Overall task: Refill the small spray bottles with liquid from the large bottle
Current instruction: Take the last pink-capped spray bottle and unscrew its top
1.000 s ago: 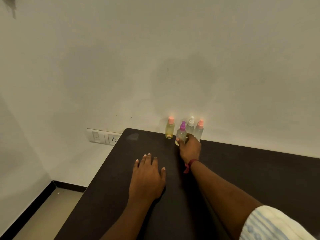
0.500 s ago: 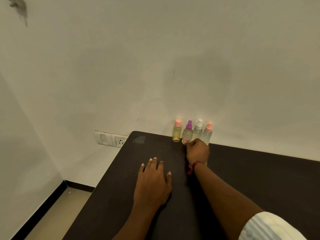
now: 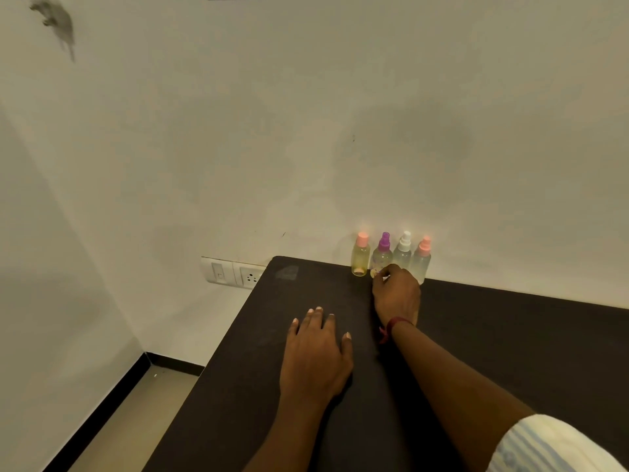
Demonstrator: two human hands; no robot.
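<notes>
Four small spray bottles stand in a row against the wall at the far edge of the dark table (image 3: 510,342). From the left they are a yellow-filled one with a peach cap (image 3: 360,258), a purple-capped one (image 3: 383,253), a white-capped one (image 3: 404,248) and a pink-capped one (image 3: 423,258). My right hand (image 3: 396,296) reaches to the row and pinches the base of the purple-capped bottle, hiding its lower part. My left hand (image 3: 315,352) lies flat on the table, fingers straight, holding nothing. No large bottle is in view.
A white wall rises right behind the bottles. A wall switch (image 3: 218,272) and socket (image 3: 250,276) sit just past the table's left corner. The table's left edge drops to a tiled floor (image 3: 129,420).
My right hand has pushed the purple-capped bottle back from in front of the others into the row by the wall. My left hand stays flat on the table.
</notes>
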